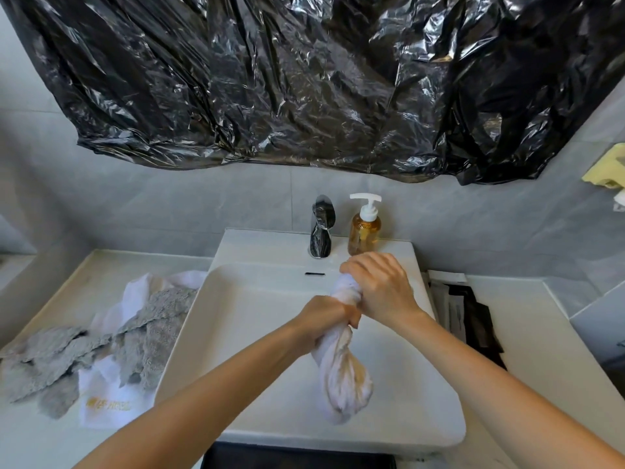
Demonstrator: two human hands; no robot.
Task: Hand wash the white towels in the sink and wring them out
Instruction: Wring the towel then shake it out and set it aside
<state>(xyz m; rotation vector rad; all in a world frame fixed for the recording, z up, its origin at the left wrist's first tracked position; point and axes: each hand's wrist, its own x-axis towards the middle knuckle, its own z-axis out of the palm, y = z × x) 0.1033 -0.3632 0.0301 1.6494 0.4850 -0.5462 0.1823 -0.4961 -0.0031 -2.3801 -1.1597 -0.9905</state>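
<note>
Towel (341,367), white with yellowish-brown stains, is twisted into a rope and held over the sink (257,333), running from far right down toward the near edge, its loose bunched end hanging just above the basin's near part. Left hand (326,319) grips the twisted middle, fingers curled round it. Right hand (378,286) grips the far end, fingers wrapped over the top, knuckles up; the two hands are touching or almost touching, one right behind the other along the towel. Both forearms come in from the near edge, bare. Sink is white, rectangular, with a slot overflow on the far wall. Chrome tap (321,228) stands at the far rim, center. Soap bottle (364,228), amber with white pump, stands just right of the tap, partly behind the right hand. On the counter (44,434) left of the sink lies a pile: grey towels (101,340) on top of a white cloth (105,404) with gold lettering, too blurred to read; another white piece pokes out at the pile's far end, touching the sink's rim. Right of the sink, dark packets (473,319) lie in a stack on the counter. Black plastic sheet (304,79) covers the wall above. Yellow cloth (608,164) shows at the far right edge.
</note>
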